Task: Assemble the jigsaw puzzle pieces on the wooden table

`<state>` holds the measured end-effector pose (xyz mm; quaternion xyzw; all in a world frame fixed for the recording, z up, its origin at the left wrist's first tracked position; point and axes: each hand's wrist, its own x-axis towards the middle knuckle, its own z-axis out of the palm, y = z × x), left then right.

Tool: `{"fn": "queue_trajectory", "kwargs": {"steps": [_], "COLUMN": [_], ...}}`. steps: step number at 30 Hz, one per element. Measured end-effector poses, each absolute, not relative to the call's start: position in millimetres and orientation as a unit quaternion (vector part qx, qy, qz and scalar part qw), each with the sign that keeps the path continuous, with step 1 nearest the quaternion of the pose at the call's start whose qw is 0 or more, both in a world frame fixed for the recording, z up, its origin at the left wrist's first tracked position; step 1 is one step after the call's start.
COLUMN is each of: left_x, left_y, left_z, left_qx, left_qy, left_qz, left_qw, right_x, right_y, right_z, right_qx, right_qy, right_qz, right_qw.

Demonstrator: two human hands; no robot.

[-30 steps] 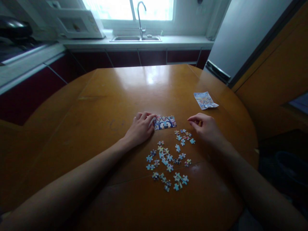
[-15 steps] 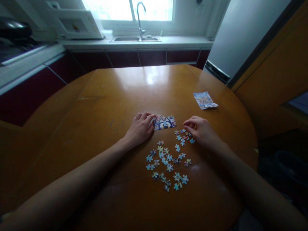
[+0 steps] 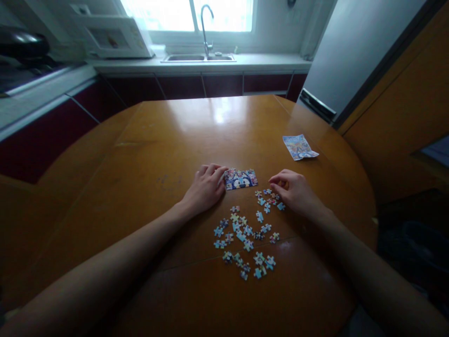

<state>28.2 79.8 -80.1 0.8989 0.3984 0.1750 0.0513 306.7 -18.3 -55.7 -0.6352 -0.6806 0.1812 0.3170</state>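
Observation:
A partly joined jigsaw puzzle (image 3: 241, 179) lies flat on the wooden table, showing a blue and white cartoon face along its lower part. My left hand (image 3: 207, 183) rests at its left edge, fingers loosely bent and apart, fingertips touching the border. To the right of the puzzle, my right hand (image 3: 290, 186) hovers low with thumb and index finger pinched together; whatever sits between them is too small to make out. Just below that hand is a small group of loose puzzle pieces (image 3: 267, 207). Several more loose pieces (image 3: 240, 230) are scattered nearer to me.
A creased paper sheet with a printed picture (image 3: 299, 147) lies on the table (image 3: 168, 140) at the right. Beyond the table's far edge stand a counter with a sink (image 3: 185, 58), a faucet (image 3: 204, 28) and a white microwave (image 3: 112, 38). A refrigerator (image 3: 361, 51) is at the right.

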Motion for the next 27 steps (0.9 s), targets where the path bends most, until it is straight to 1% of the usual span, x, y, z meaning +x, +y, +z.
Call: {"fn": "queue_trajectory", "kwargs": {"steps": [27], "left_x": [28.2], "left_y": [80.3], "left_z": [-83.0], "left_qx": [0.898], "left_qy": [0.401], "left_qz": [0.175], "left_qw": [0.051], "right_x": [304.0], "right_y": [-18.5], "right_z": [-57.8], "right_qx": [-0.613], "right_qy": [-0.687], "right_qz": [0.161], "right_qw": [0.355]}}
